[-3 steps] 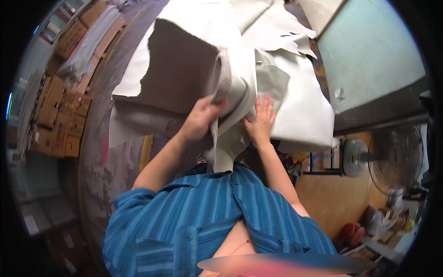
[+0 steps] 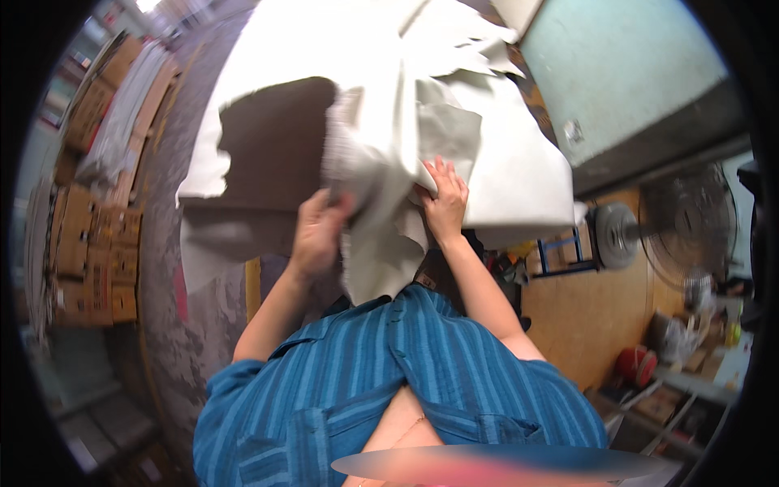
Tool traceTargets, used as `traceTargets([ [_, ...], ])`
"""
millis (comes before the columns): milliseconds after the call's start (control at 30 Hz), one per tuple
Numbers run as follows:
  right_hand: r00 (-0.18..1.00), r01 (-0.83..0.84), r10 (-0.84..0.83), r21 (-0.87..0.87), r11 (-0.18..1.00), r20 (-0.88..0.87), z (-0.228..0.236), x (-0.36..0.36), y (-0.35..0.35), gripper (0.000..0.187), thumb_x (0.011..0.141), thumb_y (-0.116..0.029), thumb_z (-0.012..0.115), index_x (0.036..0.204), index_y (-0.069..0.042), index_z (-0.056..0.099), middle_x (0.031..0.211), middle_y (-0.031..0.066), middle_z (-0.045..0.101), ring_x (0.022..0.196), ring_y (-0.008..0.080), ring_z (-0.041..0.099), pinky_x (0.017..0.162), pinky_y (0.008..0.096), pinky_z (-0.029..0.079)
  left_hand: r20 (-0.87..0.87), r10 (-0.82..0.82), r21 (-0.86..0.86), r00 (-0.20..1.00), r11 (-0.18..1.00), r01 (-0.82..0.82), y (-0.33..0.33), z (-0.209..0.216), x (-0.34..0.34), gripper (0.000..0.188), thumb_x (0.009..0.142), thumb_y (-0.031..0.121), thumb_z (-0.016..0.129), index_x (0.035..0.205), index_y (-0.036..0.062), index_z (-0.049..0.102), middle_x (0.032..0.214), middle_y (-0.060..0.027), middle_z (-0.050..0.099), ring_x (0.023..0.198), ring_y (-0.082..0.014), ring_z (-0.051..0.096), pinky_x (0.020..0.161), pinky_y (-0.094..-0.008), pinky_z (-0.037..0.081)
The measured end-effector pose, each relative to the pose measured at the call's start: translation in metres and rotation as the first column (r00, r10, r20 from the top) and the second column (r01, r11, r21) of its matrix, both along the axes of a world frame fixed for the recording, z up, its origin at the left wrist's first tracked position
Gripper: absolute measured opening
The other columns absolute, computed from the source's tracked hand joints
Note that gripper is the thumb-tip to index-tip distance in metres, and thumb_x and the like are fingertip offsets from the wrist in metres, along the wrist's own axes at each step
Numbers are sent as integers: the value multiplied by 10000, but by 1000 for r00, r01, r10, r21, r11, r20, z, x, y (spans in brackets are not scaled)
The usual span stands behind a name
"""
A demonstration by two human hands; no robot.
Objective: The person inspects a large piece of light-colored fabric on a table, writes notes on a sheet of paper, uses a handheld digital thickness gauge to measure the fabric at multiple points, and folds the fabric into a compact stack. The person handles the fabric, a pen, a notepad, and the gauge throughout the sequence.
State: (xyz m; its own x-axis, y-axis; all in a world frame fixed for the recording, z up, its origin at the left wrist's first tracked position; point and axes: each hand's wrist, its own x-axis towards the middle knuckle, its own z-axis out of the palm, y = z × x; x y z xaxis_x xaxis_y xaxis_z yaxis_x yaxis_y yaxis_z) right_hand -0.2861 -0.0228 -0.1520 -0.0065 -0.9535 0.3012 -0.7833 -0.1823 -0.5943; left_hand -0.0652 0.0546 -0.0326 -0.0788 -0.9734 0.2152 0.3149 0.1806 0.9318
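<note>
A large pale leather hide [image 2: 381, 162] with ragged edges lies draped over a stack of similar white hides [image 2: 519, 162], its near end hanging toward my shirt. My left hand [image 2: 316, 239] is closed at the hide's left edge, with the thumb side against it; its fingertips are blurred. My right hand [image 2: 445, 203] rests on the hide near a fold, fingers stretched out and slightly apart. Left of the fold, a dark shaded area [image 2: 272, 146] with a jagged outline shows between the pale sheets.
Cardboard boxes [image 2: 85, 252] are stacked along the left. To the right stand a pale green panel [image 2: 625, 73], a fan [image 2: 690, 223] and a blue metal frame [image 2: 564, 252]. A red container [image 2: 635, 365] sits at the lower right.
My left hand has shifted left and slightly down, and the hide's folded edge has swung left with it. My right hand stays on the hide, its fingers closer together. The whole view has shifted somewhat.
</note>
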Motion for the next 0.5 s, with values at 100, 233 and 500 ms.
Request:
traceTargets([
  [100, 862, 116, -115, 29, 993, 494, 2, -37, 3, 342, 924, -269, 706, 1143, -6, 688, 1023, 142, 735, 940, 250, 684, 820, 331, 515, -152, 229, 215, 961, 957, -194, -16, -16, 54, 467, 1065, 339, 433, 1373, -4, 505, 1313, -119, 599, 1199, -229, 588, 1040, -384, 469],
  [233, 495, 182, -235, 165, 969, 837, -1, -117, 28, 547, 975, -436, 641, 1265, 27, 609, 1148, 104, 679, 1045, 160, 600, 917, 297, 467, -130, 541, 292, 831, 822, -489, -41, -17, 178, 587, 1011, 454, 482, 1370, -9, 513, 1335, -158, 588, 1176, -316, 608, 978, -479, 524],
  [500, 259, 755, -636, 259, 603, 727, -70, -335, 37, 950, 944, -606, 561, 1590, -79, 107, 1637, 187, 172, 1477, 335, 261, 1179, 437, 263, 350, 816, 499, 460, 253, -829, -35, -88, 359, 569, 972, 383, 523, 1392, -1, 495, 1425, -201, 506, 1267, -370, 531, 1082, -511, 431],
])
